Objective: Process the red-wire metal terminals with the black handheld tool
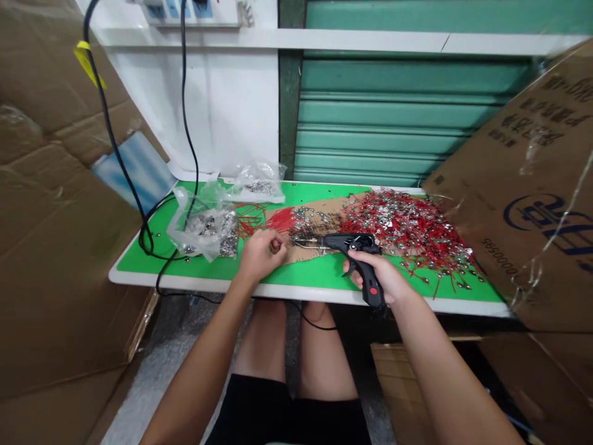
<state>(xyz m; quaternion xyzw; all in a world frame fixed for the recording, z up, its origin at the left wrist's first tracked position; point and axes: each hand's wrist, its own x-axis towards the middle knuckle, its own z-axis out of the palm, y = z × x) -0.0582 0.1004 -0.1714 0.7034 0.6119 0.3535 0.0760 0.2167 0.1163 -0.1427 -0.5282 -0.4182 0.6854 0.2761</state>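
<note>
My right hand [375, 269] is wrapped round the grip of a black soldering gun [348, 242]. The gun's thin metal tip points left, over a strip of cardboard [303, 253]. Close to that tip, my left hand [263, 253] is closed in a pinch; whatever sits between its fingertips is too small to make out. Behind the hands, red wires [280, 219] lie side by side on the cardboard, with small metal pieces [310, 216] at their right ends. A large heap of red wires with shiny metal ends [407, 222] covers the right part of the table.
Clear plastic bags [201, 225] of small metal parts stand at the left and back of the green tabletop [222, 270]. Black cables [183, 93] hang down over its left end. Big cardboard boxes [532, 185] flank the table. A green shutter [393, 117] stands behind.
</note>
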